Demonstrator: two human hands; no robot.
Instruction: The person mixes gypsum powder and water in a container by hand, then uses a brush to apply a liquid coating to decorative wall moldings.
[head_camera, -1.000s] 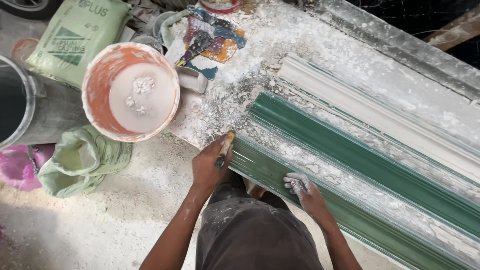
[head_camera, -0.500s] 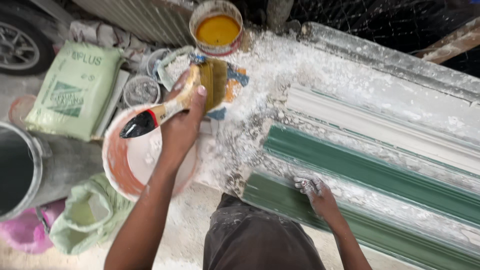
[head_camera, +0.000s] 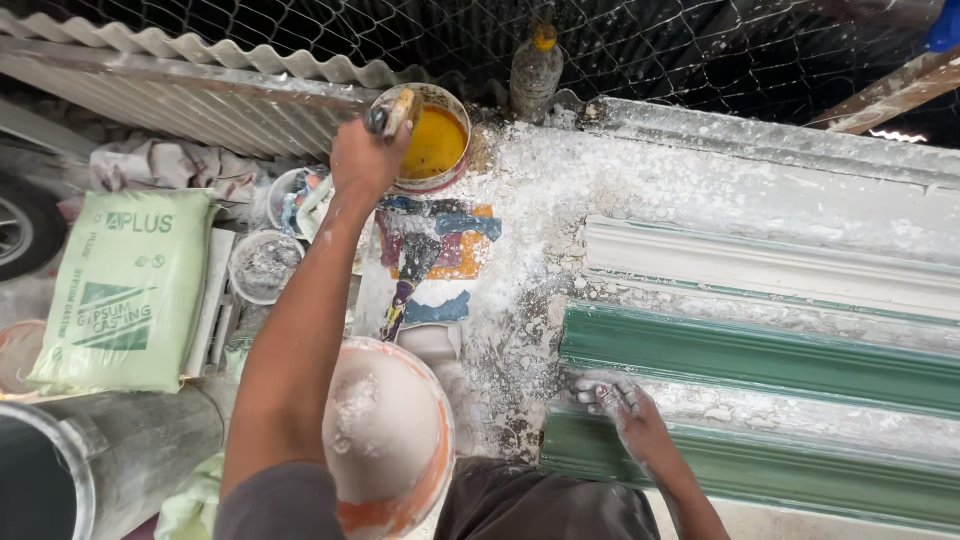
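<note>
My left hand (head_camera: 365, 160) is stretched forward, gripping a paintbrush (head_camera: 388, 112) whose head is over a round can of yellow-orange liquid (head_camera: 432, 145) at the back of the bench. My right hand (head_camera: 625, 410), dusted with white plaster, rests flat on the near edge of a long green moulding form (head_camera: 760, 470). A second green form (head_camera: 760, 355) and a white plaster cornice (head_camera: 770, 265) lie beyond it, all running to the right on the plaster-caked bench.
An orange bucket of white plaster (head_camera: 390, 440) stands under my left arm. A green sack (head_camera: 125, 290), small tubs (head_camera: 262, 265), a grey drum (head_camera: 90, 460), a colourful rag (head_camera: 430, 250), a bottle (head_camera: 535, 65) and wire mesh fencing surround the bench.
My left hand has lifted the brush from the near green form, swung it over the orange bucket and reached to the yellow can. My right hand stayed on the form.
</note>
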